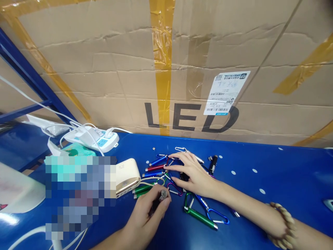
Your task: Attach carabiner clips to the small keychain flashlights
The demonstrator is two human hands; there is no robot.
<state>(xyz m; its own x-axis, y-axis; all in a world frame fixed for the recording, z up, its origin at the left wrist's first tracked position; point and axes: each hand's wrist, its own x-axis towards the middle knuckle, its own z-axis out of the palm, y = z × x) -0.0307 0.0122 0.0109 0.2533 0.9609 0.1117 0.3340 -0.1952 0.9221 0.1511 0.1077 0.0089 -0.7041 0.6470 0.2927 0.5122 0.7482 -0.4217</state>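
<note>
My left hand (148,215) is closed around a small dark cylinder with a silver end (163,195), which looks like a keychain flashlight; the fist hides most of it. My right hand (194,173) is spread over a pile of keychain flashlights with carabiner clips, its fingertips by the end of a red flashlight (155,168). Blue flashlights (158,160) lie on either side of the red one. Green flashlights (142,188) sit beside my left hand, and another green flashlight (201,218) lies nearer me. A black flashlight (213,164) rests beyond my right wrist.
A cream power bank (128,175) with a cable stands left of the pile. Behind it are a white power strip (104,139) and cords. A large cardboard box (125,80) walls off the back of the blue table (281,180). A white container (20,191) is far left.
</note>
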